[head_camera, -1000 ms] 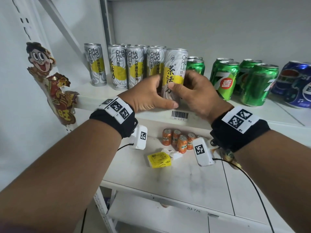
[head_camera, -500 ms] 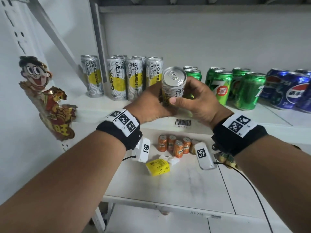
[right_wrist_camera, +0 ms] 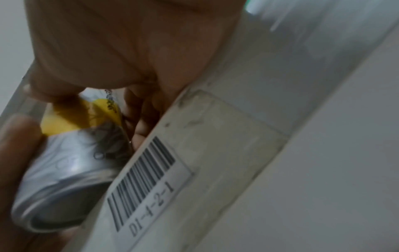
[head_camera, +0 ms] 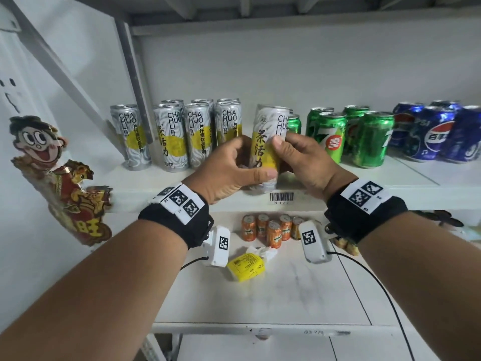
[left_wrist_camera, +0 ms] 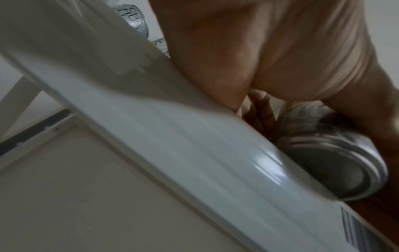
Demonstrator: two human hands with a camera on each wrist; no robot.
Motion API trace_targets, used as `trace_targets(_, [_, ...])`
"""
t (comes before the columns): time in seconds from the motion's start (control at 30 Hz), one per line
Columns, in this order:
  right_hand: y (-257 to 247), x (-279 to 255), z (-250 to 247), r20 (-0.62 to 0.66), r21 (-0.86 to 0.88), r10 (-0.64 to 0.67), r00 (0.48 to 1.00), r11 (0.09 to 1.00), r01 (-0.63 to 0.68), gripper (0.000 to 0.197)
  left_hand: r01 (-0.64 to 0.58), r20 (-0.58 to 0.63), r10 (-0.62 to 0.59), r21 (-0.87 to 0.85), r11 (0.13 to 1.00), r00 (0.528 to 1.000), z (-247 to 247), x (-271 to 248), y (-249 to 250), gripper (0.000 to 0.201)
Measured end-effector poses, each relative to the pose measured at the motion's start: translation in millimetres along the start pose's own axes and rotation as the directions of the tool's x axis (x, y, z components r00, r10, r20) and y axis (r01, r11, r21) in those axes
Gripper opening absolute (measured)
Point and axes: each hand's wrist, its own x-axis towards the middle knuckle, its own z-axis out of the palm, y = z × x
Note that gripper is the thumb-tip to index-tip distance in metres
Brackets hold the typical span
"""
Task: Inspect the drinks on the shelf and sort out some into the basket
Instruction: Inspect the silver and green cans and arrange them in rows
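I hold one tall silver-and-yellow tea can with both hands, just above the front edge of the upper shelf. The can stands nearly upright, its label facing me. My left hand grips its lower part, thumb across the front. My right hand grips the middle from the right, thumb on the label. The left wrist view shows the can's bottom rim under my palm. In the right wrist view the can sits beside the shelf's barcode label. No basket is in view.
Several matching silver cans stand at the left of the shelf, green 7-Up cans to the right, blue Pepsi cans at the far right. On the lower shelf are small orange cans and a yellow packet.
Half a second ago the can was tipped with its top toward me; now it is back nearly upright with the label facing me. Both hands kept hold of it.
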Motion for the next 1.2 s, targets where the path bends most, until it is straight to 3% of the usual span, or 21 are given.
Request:
trace_targets(0.23, [-2.6, -0.4, 0.6, 0.019, -0.069, 0.014, 1.0, 0.998, -0.012, 0.038, 0.017, 0.005, -0.017, 0.039, 0.999, 1.0, 0.2, -1.6, 1.5, 0.08])
trace_targets(0.37, [-1.2, 1.6, 0.6, -0.02, 0.035, 0.045, 0.999, 0.998, -0.044, 0.052, 0.032, 0.014, -0.031, -0.029, 0.999, 0.999, 1.9, 0.3, 0.5, 0.076])
trace_targets(0.5, [1.4, 1.8, 1.2, -0.014, 0.05, 0.045, 0.999, 0.998, -0.044, 0.042, 0.021, -0.008, -0.022, -0.096, 0.995, 1.0, 5.1, 0.2, -0.7, 0.066])
trace_targets(0.73, [-0.9, -1.4, 0.3, -0.003, 0.034, 0.004, 1.0, 0.999, -0.004, 0.04, 0.009, -0.053, -0.013, -0.071, 0.997, 0.999, 9.0, 0.5, -0.7, 0.071])
trace_targets(1.0, [0.9, 0.9, -0.9, -0.034, 0.164, 0.075, 0.997, 0.984, -0.068, 0.037, 0.059, 0.02, -0.057, -0.116, 0.992, 0.998, 6.8, 0.9, 3.8, 0.064])
trace_targets(1.2, [-0.1, 1.1, -1.1, -0.009, 0.154, 0.067, 0.998, 0.986, -0.065, 0.059, 0.055, 0.016, -0.053, -0.156, 0.986, 0.998, 5.7, -0.2, 2.8, 0.066])
